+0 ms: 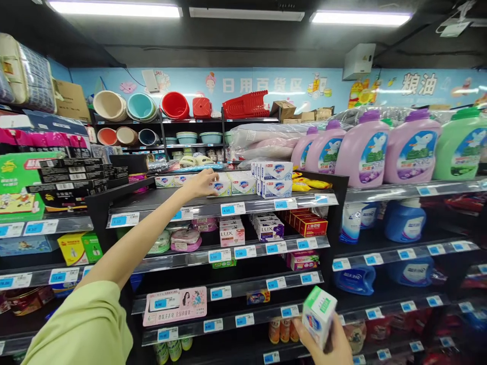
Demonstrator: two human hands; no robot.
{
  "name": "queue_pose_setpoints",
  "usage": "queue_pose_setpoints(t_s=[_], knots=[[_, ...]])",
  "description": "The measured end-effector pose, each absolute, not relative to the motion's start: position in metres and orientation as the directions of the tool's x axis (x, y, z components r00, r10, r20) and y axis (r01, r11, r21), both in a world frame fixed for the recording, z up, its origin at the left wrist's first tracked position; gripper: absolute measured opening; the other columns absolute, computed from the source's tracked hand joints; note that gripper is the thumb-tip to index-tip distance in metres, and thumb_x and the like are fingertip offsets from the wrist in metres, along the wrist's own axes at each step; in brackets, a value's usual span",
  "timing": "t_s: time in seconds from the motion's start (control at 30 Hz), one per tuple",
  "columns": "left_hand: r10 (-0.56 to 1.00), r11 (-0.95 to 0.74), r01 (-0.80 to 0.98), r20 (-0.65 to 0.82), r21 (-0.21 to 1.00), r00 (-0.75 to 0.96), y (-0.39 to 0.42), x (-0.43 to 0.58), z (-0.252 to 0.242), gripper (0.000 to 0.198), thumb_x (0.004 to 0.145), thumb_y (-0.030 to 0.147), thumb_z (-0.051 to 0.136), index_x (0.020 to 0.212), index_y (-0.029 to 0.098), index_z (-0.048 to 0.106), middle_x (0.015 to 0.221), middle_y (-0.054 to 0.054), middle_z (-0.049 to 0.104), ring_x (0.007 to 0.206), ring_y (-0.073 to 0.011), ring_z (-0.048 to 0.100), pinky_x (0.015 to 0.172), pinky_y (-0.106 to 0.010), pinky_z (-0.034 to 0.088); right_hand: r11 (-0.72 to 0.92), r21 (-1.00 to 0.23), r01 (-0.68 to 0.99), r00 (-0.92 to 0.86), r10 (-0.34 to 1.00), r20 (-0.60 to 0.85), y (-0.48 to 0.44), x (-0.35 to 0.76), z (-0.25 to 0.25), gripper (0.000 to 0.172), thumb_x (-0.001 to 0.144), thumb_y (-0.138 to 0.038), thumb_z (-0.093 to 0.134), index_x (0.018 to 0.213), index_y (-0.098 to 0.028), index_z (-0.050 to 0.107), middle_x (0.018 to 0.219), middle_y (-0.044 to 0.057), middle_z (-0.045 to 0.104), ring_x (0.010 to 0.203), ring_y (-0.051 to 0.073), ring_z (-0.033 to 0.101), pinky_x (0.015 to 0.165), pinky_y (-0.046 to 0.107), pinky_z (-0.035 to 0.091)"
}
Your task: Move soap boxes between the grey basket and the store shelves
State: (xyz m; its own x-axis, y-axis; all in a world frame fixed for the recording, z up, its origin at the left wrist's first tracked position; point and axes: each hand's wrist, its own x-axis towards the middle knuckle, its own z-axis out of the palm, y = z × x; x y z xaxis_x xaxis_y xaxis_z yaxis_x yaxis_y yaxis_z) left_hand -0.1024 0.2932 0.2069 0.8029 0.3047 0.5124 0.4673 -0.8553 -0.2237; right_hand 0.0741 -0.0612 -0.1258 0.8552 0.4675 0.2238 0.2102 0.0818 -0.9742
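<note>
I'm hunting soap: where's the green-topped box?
In the head view, lower right, the right hand holds the box, in front of the bottom shelves.

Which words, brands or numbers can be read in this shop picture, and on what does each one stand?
"日用百货区": blue wall banner.
"粮油": the same banner, further right.
"LUX": pink soap box, one shelf lower.
"4.50": price tag on the top shelf.
Too blurred: white-green box in the right hand, detergent bottles, other tags.
</note>
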Motion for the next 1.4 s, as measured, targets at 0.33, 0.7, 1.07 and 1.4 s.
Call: queue_pose_setpoints(t_s=[0.33, 0.7, 1.07, 1.4], knots=[[0.065, -0.854, 0.405, 0.705, -0.327, 0.706, 0.264, -0.103, 0.2, 0.036, 0.093, 0.041, 0.053, 0.118, 0.017, 0.064, 0.125, -0.016, 0.06, 0.124, -0.0371, 0.053, 0.108, -0.054, 0.044, 0.328, -0.874, 0.359, 0.529, 0.7, 0.48, -0.019, 0.083, -0.029, 0.062, 0.081, -0.052, 0.076, 0.13, -0.021, 0.055, 0.121, 0.012, 0.069, 0.105, 0.028, 0.069, 0.088, 0.038, 0.059], [-0.024, -0.998, -0.037, 0.241, 0.049, 0.97, 0.115, -0.107, 0.155, 0.04, 0.096, 0.032, 0.061, 0.135, 0.021, 0.061, 0.124, -0.011, 0.068, 0.112, -0.0268, 0.065, 0.099, -0.042, 0.05, 0.478, -0.402, 0.781, 0.235, 0.372, 0.898, 0.025, 0.049, 0.021, 0.057, 0.075, -0.029, 0.087, 0.127, -0.024, 0.065, 0.126, 0.01, 0.067, 0.119, 0.029, 0.065, 0.101, 0.046, 0.059], [0.454, -0.878, 0.415, 0.694, 0.24, 0.559, 0.218, -0.086, 0.218, 0.031, 0.081, 0.025, 0.073, 0.111, 0.019, 0.073, 0.119, -0.008, 0.073, 0.108, -0.03, 0.065, 0.097, -0.043, 0.05, 0.429, -0.321, 0.844, 0.168, 0.358, 0.918, -0.019, 0.052, 0.011, 0.02, 0.093, -0.02, 0.064, 0.112, -0.026, 0.065, 0.126, 0.009, 0.064, 0.121, 0.026, 0.062, 0.103, 0.047, 0.055], [0.381, -0.896, 0.433, 0.669, 0.097, 0.638, 0.242, -0.014, 0.188, 0.035, 0.079, 0.031, 0.077, 0.11, 0.016, 0.073, 0.108, -0.012, 0.073, 0.112, -0.0357, 0.058, 0.095, -0.047, 0.049, 0.258, -0.435, 0.863, 0.242, 0.543, 0.804, -0.075, 0.101, -0.046, 0.012, 0.096, -0.027, 0.062, 0.106, -0.026, 0.068, 0.125, 0.01, 0.066, 0.116, 0.026, 0.066, 0.096, 0.043, 0.058]])
